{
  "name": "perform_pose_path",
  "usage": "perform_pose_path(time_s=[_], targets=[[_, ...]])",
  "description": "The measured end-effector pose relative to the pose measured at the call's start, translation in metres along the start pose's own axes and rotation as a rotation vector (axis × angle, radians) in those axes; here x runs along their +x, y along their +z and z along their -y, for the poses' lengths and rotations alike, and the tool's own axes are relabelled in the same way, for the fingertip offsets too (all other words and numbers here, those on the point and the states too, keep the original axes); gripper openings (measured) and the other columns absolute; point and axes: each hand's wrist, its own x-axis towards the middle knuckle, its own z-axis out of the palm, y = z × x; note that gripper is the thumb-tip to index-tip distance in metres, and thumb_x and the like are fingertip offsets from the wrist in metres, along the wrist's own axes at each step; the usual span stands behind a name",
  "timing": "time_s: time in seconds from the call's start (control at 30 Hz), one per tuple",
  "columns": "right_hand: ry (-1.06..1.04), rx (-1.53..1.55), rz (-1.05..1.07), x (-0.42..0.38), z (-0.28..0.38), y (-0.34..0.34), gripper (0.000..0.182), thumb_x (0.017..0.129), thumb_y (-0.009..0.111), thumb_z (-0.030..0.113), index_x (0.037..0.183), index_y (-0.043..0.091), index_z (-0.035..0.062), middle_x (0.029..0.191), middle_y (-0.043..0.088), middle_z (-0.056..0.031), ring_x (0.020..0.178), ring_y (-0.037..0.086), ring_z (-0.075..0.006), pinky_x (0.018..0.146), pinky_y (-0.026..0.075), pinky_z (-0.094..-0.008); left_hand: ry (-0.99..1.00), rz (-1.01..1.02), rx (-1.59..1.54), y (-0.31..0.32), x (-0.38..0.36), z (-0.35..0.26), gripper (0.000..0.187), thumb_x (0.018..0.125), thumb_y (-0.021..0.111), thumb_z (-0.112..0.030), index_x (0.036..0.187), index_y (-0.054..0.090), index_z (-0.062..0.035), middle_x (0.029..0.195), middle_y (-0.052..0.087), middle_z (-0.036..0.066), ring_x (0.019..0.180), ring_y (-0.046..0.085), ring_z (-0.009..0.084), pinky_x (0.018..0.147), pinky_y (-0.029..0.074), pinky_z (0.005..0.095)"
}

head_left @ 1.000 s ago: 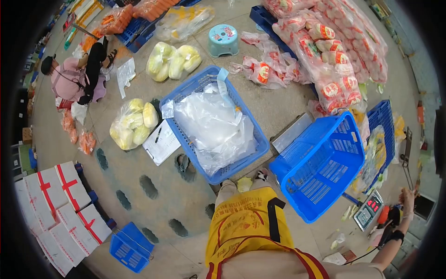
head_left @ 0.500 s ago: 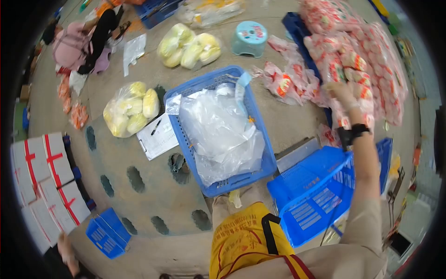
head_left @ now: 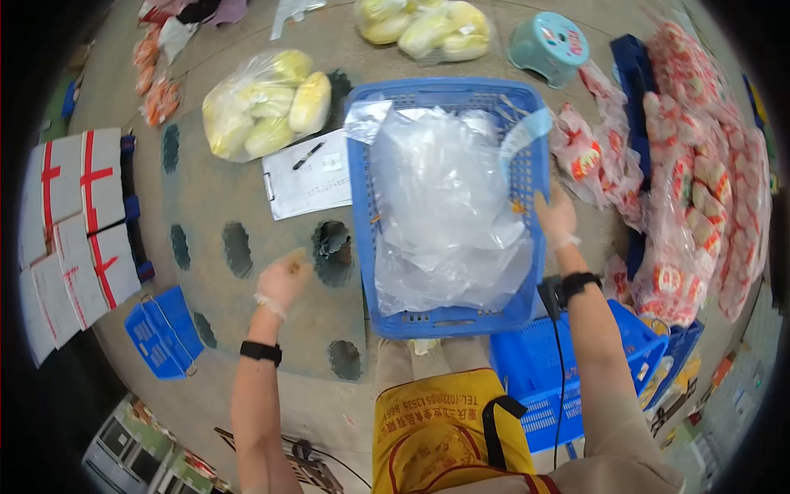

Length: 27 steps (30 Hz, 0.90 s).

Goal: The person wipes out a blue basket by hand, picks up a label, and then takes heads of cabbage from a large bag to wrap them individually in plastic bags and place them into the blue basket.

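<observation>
A blue plastic crate (head_left: 457,323) stands in front of me, with crumpled clear plastic bags (head_left: 444,206) piled inside. My right hand (head_left: 558,218), in a thin clear glove, is closed on the crate's right rim. Out to the left, above the greenish floor sheet with dark holes, my left hand (head_left: 284,282) is apart from the crate. Its fingers are loosely bent, somewhat blurred, and I see nothing in them. A clipboard (head_left: 284,191) with paper and a black pen (head_left: 308,156) lies against the crate's left side.
Bagged cabbages (head_left: 267,111) lie beyond the clipboard. A teal stool (head_left: 550,45) stands behind the crate, and red-and-white wrapped packs (head_left: 687,206) are heaped at right. Blue baskets (head_left: 576,370) sit near my right arm; another basket (head_left: 164,333) and white boxes (head_left: 82,230) are at left.
My right hand has left the wrapped packs and come to the crate's right rim. My left hand has risen from the lower left toward the crate. The view has shifted and turned.
</observation>
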Motion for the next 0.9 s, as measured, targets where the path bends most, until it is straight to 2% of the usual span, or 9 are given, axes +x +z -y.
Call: perform_pose_path(time_s=[0.07,0.17,0.27,0.5,0.63,0.73,0.77,0.87,0.9], targets=[[0.048,-0.129,-0.093,-0.012,-0.047,0.028,0.056,0.08,0.06,0.042,0.119,0.056,0.0023,0.109,0.063,-0.022,0.101,0.06,-0.0345,0.088,0.045,-0.0399,-0.081,-0.019,-0.037,0.016,0.028,0.01,0.039,0.08,0.059,-0.03,0.114,0.062,-0.0102,0.094,0.067,0.014,0.087,0.063,0.031,0.078,0.049,0.0404],[0.157,0.049,0.231,-0.036,-0.051,0.028,0.052,0.083,0.06,0.038,0.116,0.054,-0.0026,0.106,0.063,-0.0243,0.099,0.061,-0.035,0.085,0.047,-0.0387,-0.169,-0.057,-0.087,0.055,0.089,0.035,0.042,0.079,0.057,-0.031,0.115,0.061,-0.0098,0.099,0.066,0.015,0.093,0.062,0.032,0.083,0.048,0.0401],[0.056,-0.008,0.065,-0.04,-0.09,0.064,0.04,0.087,0.059,0.027,0.109,0.054,-0.0058,0.1,0.063,-0.0248,0.092,0.063,-0.0311,0.08,0.047,-0.0367,-0.162,-0.092,-0.067,0.099,0.156,0.055,0.046,0.079,0.056,-0.034,0.117,0.06,-0.0075,0.104,0.065,0.017,0.1,0.06,0.0329,0.088,0.046,0.0402],[-0.011,0.172,-0.079,-0.039,-0.116,0.088,0.022,0.093,0.053,0.013,0.107,0.052,-0.0045,0.092,0.059,-0.0066,0.083,0.052,-0.0119,0.075,0.044,-0.0258,0.026,-0.325,0.034,0.175,0.277,0.068,0.058,0.079,0.061,-0.029,0.131,0.047,-0.0084,0.117,0.058,0.019,0.108,0.054,0.0358,0.092,0.044,0.0411],[-0.01,0.111,-0.071,-0.04,-0.114,0.085,0.027,0.094,0.052,0.017,0.111,0.051,-0.0038,0.099,0.059,-0.0061,0.087,0.051,-0.0118,0.08,0.043,-0.025,0.25,-0.576,0.071,0.191,0.324,0.058,0.066,0.078,0.064,-0.022,0.138,0.037,-0.0133,0.123,0.054,0.017,0.108,0.053,0.0356,0.093,0.043,0.0411],[-0.016,0.063,-0.102,-0.04,-0.115,0.086,0.028,0.095,0.052,0.018,0.112,0.051,-0.0041,0.099,0.059,-0.0065,0.087,0.05,-0.0118,0.08,0.042,-0.0247,0.204,-0.33,0.228,0.192,0.353,0.06,0.071,0.078,0.064,-0.02,0.141,0.031,-0.0172,0.125,0.053,0.014,0.108,0.053,0.0344,0.091,0.045,0.0413],[-0.012,0.056,-0.107,-0.041,-0.115,0.087,0.028,0.095,0.052,0.018,0.112,0.051,-0.0041,0.099,0.059,-0.0065,0.087,0.05,-0.0118,0.08,0.042,-0.0247,0.087,-0.158,0.392,0.187,0.36,0.053,0.055,0.077,0.064,-0.02,0.13,0.047,-0.0149,0.12,0.056,0.014,0.105,0.055,0.0324,0.088,0.046,0.0413],[0.026,0.073,-0.129,-0.039,-0.113,0.087,0.028,0.094,0.053,0.018,0.111,0.051,-0.0041,0.098,0.059,-0.0073,0.085,0.05,-0.0119,0.079,0.043,-0.0247,-0.044,-0.185,0.266,0.178,0.347,0.049,0.032,0.078,0.062,-0.02,0.108,0.062,-0.0115,0.11,0.059,0.015,0.1,0.057,0.0325,0.083,0.048,0.042],[0.012,0.032,-0.124,-0.039,-0.114,0.087,0.028,0.094,0.054,0.018,0.111,0.051,-0.0039,0.097,0.059,-0.0074,0.083,0.05,-0.0117,0.078,0.043,-0.0248,-0.035,-0.224,0.071,0.181,0.341,0.057,0.017,0.078,0.06,-0.02,0.088,0.065,-0.0064,0.09,0.062,0.012,0.088,0.06,0.0254,0.074,0.049,0.0365]])
